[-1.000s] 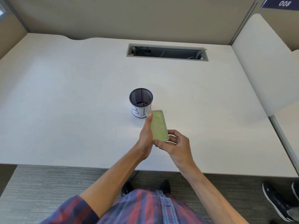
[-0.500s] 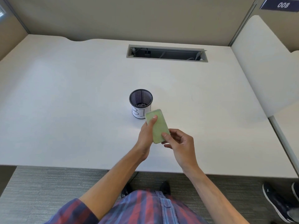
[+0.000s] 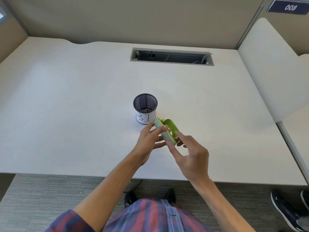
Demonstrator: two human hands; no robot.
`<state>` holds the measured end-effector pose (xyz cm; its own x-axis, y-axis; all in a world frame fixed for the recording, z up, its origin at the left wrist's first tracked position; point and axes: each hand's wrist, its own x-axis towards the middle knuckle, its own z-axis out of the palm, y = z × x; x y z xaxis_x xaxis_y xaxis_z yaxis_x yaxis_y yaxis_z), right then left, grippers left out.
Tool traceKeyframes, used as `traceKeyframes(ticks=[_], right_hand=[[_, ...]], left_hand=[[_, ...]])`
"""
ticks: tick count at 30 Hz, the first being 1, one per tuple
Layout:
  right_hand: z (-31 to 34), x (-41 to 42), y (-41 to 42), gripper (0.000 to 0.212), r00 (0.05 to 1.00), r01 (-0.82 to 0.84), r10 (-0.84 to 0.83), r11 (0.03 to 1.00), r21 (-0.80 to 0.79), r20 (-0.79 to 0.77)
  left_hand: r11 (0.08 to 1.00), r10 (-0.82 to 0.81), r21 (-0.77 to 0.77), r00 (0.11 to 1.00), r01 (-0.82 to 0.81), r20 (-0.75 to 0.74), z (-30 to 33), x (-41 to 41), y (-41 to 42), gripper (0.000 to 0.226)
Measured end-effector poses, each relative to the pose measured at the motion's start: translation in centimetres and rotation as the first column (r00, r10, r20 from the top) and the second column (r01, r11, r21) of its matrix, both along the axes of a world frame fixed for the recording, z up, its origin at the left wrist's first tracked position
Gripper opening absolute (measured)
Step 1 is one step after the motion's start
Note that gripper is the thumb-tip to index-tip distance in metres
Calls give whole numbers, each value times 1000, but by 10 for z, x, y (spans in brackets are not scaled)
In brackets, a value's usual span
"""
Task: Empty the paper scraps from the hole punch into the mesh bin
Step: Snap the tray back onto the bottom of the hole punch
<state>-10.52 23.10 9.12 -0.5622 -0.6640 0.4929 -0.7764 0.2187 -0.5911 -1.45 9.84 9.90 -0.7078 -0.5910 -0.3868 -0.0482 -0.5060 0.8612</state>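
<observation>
A green hole punch (image 3: pixel 165 130) is held on its side just above the desk, its pale base tray facing left and its bright green handle facing right. My left hand (image 3: pixel 149 141) grips it from the left, fingers wrapped over the base. My right hand (image 3: pixel 189 154) touches its near end with thumb and fingertips. The black mesh bin (image 3: pixel 145 106) stands upright just beyond the punch, with a white label and small paper scraps on its bottom.
A white desk (image 3: pixel 66 114) spreads all around. An open cable slot (image 3: pixel 172 57) lies at the back. A rounded white divider (image 3: pixel 274 67) rises on the right. Shoes (image 3: pixel 291 213) rest on the carpet at lower right.
The punch has rolled from base-up to lying on its side, so the handle now shows. My right hand shifted to its near end. The bin has not moved.
</observation>
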Motion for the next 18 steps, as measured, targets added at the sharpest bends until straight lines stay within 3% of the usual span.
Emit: traceKeyframes(ticks=[4,8,13,18], right_hand=[[9,-7,0,50,966,94,-100,995,38,237],[12,-15,-5,52,864,-17,-66,987,160,500],[14,-15,-9,27,838,-88,-24,980,179,544],[11,-17,-12,57,815,-137,-3,970,198,580]], left_hand=[[994,-45,89,992,56,-116,-3,0,-5,46],[981,-55,172,974,94,-220,-7,-1,-8,48],[968,-51,222,956,119,-289,-10,-5,-9,55],[953,-50,264,940,145,-337,-11,-8,-8,50]])
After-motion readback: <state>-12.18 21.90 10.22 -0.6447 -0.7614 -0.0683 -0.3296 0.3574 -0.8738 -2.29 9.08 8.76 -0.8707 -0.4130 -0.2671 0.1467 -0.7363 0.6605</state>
